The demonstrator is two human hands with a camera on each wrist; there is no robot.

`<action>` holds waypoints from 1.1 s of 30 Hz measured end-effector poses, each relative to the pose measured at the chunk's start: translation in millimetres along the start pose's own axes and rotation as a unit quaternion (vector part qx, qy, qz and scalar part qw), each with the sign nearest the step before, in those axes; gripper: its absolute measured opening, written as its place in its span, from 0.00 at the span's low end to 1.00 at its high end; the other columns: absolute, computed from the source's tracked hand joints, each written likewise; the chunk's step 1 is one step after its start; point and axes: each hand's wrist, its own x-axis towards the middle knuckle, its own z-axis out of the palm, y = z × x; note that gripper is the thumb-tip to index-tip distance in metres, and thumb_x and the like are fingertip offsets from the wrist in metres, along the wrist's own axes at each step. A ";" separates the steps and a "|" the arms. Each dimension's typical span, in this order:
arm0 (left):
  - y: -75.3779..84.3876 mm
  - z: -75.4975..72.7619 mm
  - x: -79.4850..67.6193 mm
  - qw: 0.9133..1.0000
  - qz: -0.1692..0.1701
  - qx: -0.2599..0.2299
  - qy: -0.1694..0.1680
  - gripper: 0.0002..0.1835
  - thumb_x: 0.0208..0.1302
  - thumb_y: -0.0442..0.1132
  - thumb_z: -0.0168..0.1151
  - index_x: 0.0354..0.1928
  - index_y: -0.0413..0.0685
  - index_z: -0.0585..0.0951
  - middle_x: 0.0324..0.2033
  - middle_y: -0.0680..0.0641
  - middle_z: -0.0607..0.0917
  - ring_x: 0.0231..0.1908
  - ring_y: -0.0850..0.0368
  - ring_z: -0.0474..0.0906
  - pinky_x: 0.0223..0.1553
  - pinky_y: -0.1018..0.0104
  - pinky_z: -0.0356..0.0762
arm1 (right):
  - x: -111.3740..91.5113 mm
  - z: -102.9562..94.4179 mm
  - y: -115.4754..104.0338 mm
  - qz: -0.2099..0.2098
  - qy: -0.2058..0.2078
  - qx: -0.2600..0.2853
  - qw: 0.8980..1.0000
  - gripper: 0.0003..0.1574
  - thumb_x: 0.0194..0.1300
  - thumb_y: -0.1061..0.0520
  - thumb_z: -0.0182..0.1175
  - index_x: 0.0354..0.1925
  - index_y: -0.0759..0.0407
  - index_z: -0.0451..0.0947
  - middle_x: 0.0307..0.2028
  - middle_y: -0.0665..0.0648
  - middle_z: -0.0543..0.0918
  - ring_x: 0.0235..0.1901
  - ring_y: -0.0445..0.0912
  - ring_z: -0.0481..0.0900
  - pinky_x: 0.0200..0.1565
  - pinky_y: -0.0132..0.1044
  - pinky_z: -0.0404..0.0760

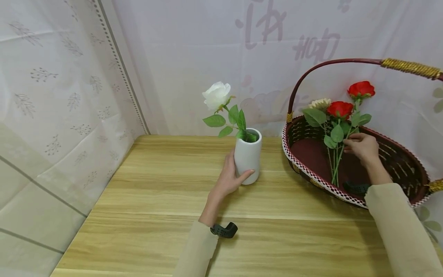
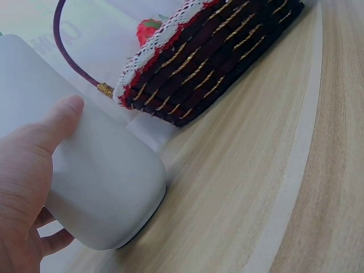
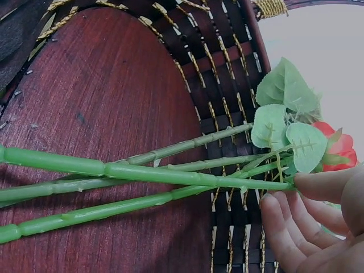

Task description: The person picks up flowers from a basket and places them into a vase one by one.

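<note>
A white vase (image 1: 248, 163) stands upright on the table, a white rose (image 1: 217, 96) leaning left out of its mouth. My left hand (image 1: 229, 175) grips the vase low, its thumb across the front; in the left wrist view the thumb presses the smooth wall (image 2: 108, 165). Over the basket (image 1: 401, 169), my right hand (image 1: 364, 148) pinches a green stem (image 3: 142, 172) between thumb and fingers, just below the leaves. Two red roses (image 1: 340, 109) and a cream flower (image 1: 320, 104) are bunched there, their stems crossing. Which bloom belongs to the pinched stem, I cannot tell.
The dark woven basket has a white lace rim and a tall arched handle (image 1: 332, 61) wrapped in gold. Wood-grain table (image 1: 166, 184) lies under everything. Printed white curtains (image 1: 194, 46) hang behind and to the left.
</note>
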 end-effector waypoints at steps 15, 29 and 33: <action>-0.8 -0.4 -0.2 1.000 -0.002 -0.009 0.000 0.54 0.63 0.53 0.71 0.80 0.53 0.46 0.68 0.39 0.63 0.63 0.47 0.66 0.63 0.47 0.69 | -0.2 1.0 -1.8 0.001 0.010 0.012 1.000 0.32 0.73 0.61 0.57 0.66 0.79 0.61 0.27 0.41 0.78 0.21 0.37 0.83 0.30 0.36 0.85; 2.0 0.9 0.3 1.000 -0.009 -0.012 -0.002 0.55 0.63 0.54 0.71 0.80 0.53 0.45 0.68 0.40 0.62 0.64 0.47 0.65 0.64 0.47 0.67 | -6.8 -1.5 -9.2 0.003 0.027 0.010 1.000 0.33 0.73 0.60 0.58 0.68 0.75 0.60 0.37 0.50 0.74 0.22 0.35 0.82 0.31 0.34 0.85; 1.8 0.4 -0.3 1.000 -0.013 -0.012 -0.003 0.55 0.63 0.54 0.71 0.80 0.53 0.45 0.68 0.40 0.63 0.63 0.48 0.66 0.63 0.48 0.68 | -8.7 -2.6 -13.7 0.001 0.025 0.013 1.000 0.34 0.73 0.59 0.58 0.68 0.76 0.59 0.39 0.53 0.73 0.22 0.34 0.81 0.30 0.33 0.85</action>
